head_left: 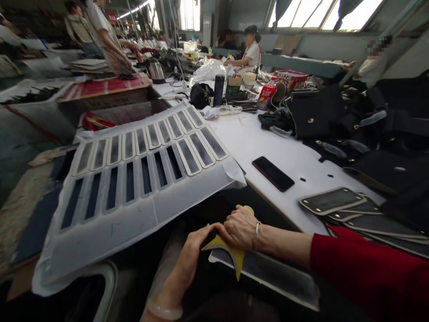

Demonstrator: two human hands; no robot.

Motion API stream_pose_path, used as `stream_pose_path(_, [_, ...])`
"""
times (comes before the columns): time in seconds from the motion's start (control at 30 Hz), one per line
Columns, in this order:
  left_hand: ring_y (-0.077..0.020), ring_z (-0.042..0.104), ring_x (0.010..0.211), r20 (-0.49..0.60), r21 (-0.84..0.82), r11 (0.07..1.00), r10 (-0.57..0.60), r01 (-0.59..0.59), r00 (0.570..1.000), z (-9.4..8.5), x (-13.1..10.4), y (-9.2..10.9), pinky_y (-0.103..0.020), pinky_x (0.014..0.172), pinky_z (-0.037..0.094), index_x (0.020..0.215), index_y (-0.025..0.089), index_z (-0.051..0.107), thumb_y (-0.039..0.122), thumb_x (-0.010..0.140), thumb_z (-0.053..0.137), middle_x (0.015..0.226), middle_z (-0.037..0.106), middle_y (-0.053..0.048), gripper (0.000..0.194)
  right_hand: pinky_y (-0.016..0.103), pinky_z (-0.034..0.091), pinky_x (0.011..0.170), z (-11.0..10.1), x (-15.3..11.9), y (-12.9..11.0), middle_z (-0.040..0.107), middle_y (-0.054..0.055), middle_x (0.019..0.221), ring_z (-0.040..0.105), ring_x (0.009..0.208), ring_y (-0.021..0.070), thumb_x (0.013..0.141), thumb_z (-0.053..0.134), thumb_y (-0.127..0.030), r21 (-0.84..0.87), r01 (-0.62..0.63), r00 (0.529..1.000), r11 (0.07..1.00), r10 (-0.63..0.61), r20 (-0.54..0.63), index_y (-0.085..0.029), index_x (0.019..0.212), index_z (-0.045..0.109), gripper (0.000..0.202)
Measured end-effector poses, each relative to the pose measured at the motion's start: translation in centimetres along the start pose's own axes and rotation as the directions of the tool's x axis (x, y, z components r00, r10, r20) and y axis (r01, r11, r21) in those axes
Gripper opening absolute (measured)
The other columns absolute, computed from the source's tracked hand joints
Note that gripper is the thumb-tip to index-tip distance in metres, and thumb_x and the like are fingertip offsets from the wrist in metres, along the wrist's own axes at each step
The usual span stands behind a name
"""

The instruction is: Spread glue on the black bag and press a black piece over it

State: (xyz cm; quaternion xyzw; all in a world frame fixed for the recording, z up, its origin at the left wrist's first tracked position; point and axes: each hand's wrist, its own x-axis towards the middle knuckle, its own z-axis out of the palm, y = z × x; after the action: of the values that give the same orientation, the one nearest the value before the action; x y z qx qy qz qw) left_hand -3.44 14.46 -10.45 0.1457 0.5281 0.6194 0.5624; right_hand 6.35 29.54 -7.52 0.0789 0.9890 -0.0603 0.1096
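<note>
My right hand [239, 230], in a red sleeve with a bracelet, is closed over a yellow curved tool [231, 252] low in the middle. My left hand [192, 250], wearing a pale bangle, touches the same tool with its fingertips. Under both lies a dark rectangular panel with a white border [278, 275]. To the left a large white template sheet [134, 205] with rows of slots carries several similar bordered dark strips [187, 154].
A black phone [273, 173] lies on the white table [268, 143]. A stack of bordered panels [335, 200] sits at the right, black fabric pieces [335, 116] behind it. Bottles, cans and bags crowd the far table. Other people work in the background.
</note>
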Motion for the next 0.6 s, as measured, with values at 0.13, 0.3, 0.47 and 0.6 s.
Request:
stream_pose_path(0.13, [-0.0270, 0.067, 0.096, 0.042, 0.045, 0.999, -0.021, 0.019, 0.999, 0.0, 0.0, 0.7, -0.036, 0.091, 0.049, 0.116, 0.011, 0.071, 0.042, 0.085, 0.063, 0.102, 0.074, -0.012, 0.045, 0.038, 0.033, 0.068, -0.2, -0.7, 0.2, 0.071, 0.010, 0.068, 0.067, 0.066, 0.0229, 0.105, 0.025, -0.043, 0.001, -0.022, 1.000, 1.000, 0.022, 0.006, -0.016, 0.063, 0.068, 0.066])
stream_pose_path(0.3, [-0.0240, 0.066, 0.089, 0.013, 0.155, 0.988, -0.024, 0.021, 1.000, -0.3, 0.2, 0.5, -0.031, 0.080, 0.048, 0.114, 0.011, 0.072, 0.044, 0.081, 0.068, 0.099, 0.074, -0.010, 0.047, 0.037, 0.031, 0.069, -0.9, -2.9, 1.8, 0.072, 0.010, 0.072, 0.068, 0.072, 0.0237, 0.105, 0.026, -0.044, 0.062, -0.145, 0.989, 0.988, 0.143, 0.025, -0.017, 0.065, 0.068, 0.064])
stream_pose_path(0.47, [-0.0193, 0.060, 0.080, -0.008, 0.269, 0.962, 0.041, -0.037, 0.999, 0.0, 0.4, 0.1, -0.027, 0.071, 0.043, 0.114, 0.014, 0.072, 0.044, 0.084, 0.064, 0.090, 0.073, -0.006, 0.044, 0.035, 0.022, 0.057, -2.1, -4.6, 4.2, 0.067, 0.011, 0.063, 0.063, 0.063, 0.0236, 0.103, 0.017, -0.053, 0.197, -0.426, 0.904, 0.883, 0.425, 0.053, -0.018, 0.058, 0.060, 0.072])
stream_pose_path(0.6, [-0.0168, 0.056, 0.078, 0.002, 0.299, 0.951, 0.084, -0.081, 0.996, 0.1, 0.2, -0.3, -0.025, 0.070, 0.041, 0.117, 0.016, 0.070, 0.045, 0.088, 0.059, 0.090, 0.069, -0.004, 0.042, 0.032, 0.025, 0.054, -3.0, -4.7, 5.6, 0.062, 0.007, 0.063, 0.056, 0.060, 0.0196, 0.098, 0.028, -0.062, 0.391, -0.462, 0.882, 0.796, 0.458, 0.111, -0.018, 0.062, 0.055, 0.063])
